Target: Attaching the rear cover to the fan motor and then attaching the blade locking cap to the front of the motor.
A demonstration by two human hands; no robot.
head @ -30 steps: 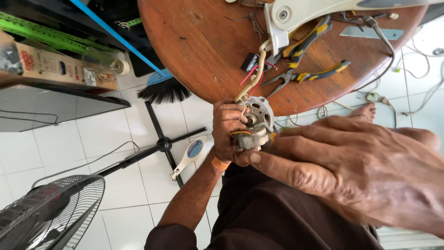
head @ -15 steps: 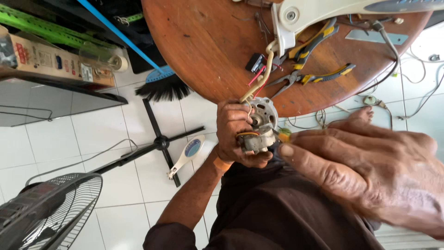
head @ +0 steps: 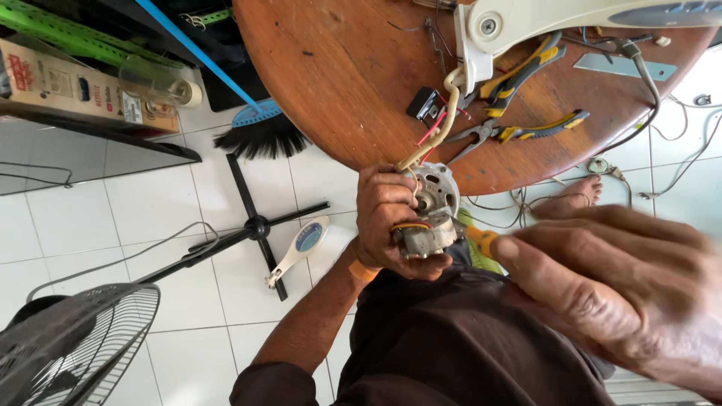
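Head view: fan motor held up for work, below a round wooden table.

Left hand [head: 387, 222], centre frame, is clenched around the small fan motor [head: 427, 214], steadying it with its cream cable [head: 432, 139] running up to the fan housing [head: 571, 22] at top. Right hand [head: 617, 293], lower right and blurred, grips a yellow-handled tool [head: 481, 239] against the motor (tip hidden). Pliers [head: 519, 129] lie on the table [head: 338, 83]. Containers: cardboard box [head: 75, 86], upper left, contents unseen. Fan grille [head: 71, 346], lower left.
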